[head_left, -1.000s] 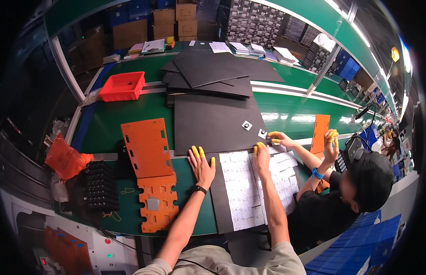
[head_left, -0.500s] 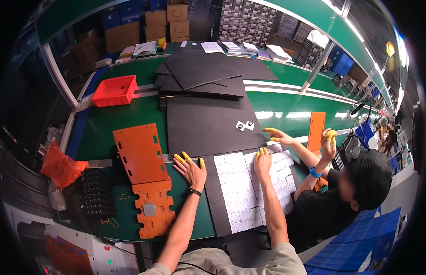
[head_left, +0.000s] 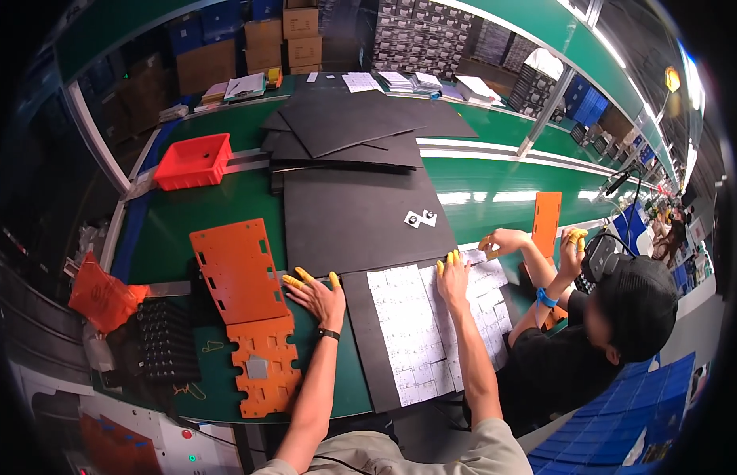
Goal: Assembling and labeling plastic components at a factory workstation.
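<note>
Green benchtop (head_left: pixel 348 386) carried a black board (head_left: pixel 363 317) bearing white sheets (head_left: pixel 404 332). At their upper edge lay the right hand (head_left: pixel 455 279) — pinching or not, I couldn't tell; the left hand (head_left: pixel 321 302) spread wide, empty — a light, flat touch probably suited them best.

In the centre of the frame, the left hand (head_left: pixel 317 301) is spreading its fingers just beside the orange fixture (head_left: pixel 251 302) on the green desk (head_left: pixel 346 389). The right hand (head_left: pixel 454 280) is resting at the upper edge of the white printed sheets (head_left: pixel 406 332). Above, a black board (head_left: pixel 352 226) is carrying two small white squares (head_left: pixel 413 218). Right of centre, a co-worker's hand (head_left: pixel 508 240) is bending near the sheets.
</note>
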A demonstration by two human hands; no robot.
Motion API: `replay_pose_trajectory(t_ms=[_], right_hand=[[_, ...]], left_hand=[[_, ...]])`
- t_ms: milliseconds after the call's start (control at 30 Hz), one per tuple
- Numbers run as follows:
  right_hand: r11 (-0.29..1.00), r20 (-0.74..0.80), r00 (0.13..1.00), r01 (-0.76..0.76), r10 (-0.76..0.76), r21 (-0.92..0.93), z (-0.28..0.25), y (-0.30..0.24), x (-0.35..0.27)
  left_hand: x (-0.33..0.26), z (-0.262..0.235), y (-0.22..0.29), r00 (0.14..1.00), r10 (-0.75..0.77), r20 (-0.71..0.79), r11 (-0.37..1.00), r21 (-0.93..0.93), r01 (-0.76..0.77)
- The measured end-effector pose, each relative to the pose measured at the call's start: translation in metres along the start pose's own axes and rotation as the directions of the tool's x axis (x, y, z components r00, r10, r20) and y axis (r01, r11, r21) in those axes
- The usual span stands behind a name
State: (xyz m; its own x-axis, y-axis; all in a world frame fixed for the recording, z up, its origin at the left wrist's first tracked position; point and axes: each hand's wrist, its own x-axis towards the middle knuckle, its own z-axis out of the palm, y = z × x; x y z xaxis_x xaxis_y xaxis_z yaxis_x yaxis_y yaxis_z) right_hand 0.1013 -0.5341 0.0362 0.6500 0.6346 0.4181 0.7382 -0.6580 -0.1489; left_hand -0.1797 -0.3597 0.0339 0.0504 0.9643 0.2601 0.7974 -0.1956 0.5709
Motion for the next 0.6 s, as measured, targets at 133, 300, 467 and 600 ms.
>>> replay_pose_trajectory(t_ms=[133, 300, 467, 600], right_hand=[[0.999, 0.058, 0.998, -0.035, 0.034, 0.015, -0.004, -0.013, 0.002], [0.997, 0.075, 0.995, -0.068, 0.066, 0.022, -0.004, -0.015, 0.004], [0.998, 0.073, 0.995, -0.068, 0.069, -0.017, -0.004, -0.016, 0.006], [0.998, 0.066, 0.996, -0.057, 0.059, -0.034, -0.001, -0.013, 0.010]], left_hand=[[0.008, 0.003, -0.005, 0.998, -0.051, 0.030, 0.998, 0.043, 0.050], [0.005, 0.006, -0.001, 0.996, -0.017, -0.089, 0.998, 0.056, 0.022], [0.006, 0.005, -0.001, 0.995, -0.015, -0.098, 0.998, 0.059, 0.021], [0.004, 0.001, 0.002, 0.995, -0.001, -0.101, 0.997, 0.082, 0.009]])
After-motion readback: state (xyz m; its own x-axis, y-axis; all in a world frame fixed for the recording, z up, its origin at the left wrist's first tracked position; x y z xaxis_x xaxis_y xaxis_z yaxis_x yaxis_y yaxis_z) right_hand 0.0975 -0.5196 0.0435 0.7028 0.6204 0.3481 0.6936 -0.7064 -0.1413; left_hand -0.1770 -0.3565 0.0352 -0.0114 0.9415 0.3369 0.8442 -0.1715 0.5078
